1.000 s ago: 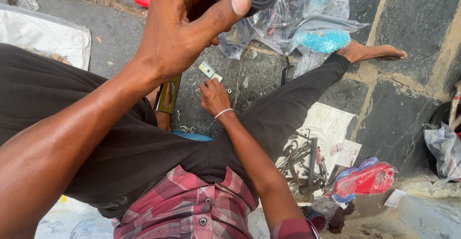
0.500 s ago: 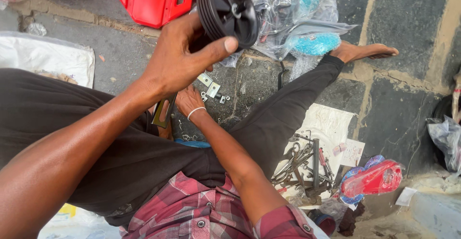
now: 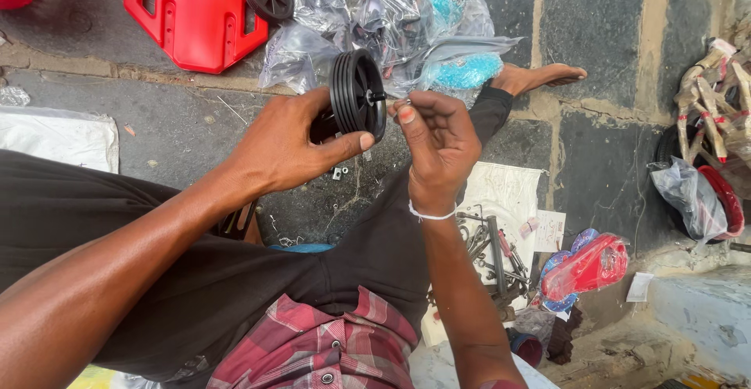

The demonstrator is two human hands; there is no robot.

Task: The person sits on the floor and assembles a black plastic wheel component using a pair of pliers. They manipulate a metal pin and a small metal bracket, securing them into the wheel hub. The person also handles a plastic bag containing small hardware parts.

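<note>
Left hand (image 3: 285, 143) is gripping the black wheel (image 3: 357, 94) above my lap; right hand (image 3: 438, 143) pinches something tiny at its axle, maybe a washer. I'd hold the wheel steady and feed it straight.

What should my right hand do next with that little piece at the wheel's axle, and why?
Probably ease the right hand leftward so the small metal piece pinched in its fingertips seats on the axle stub. The left hand already holds the black wheel steady, with the stub pointing at those fingertips, almost touching.
</note>
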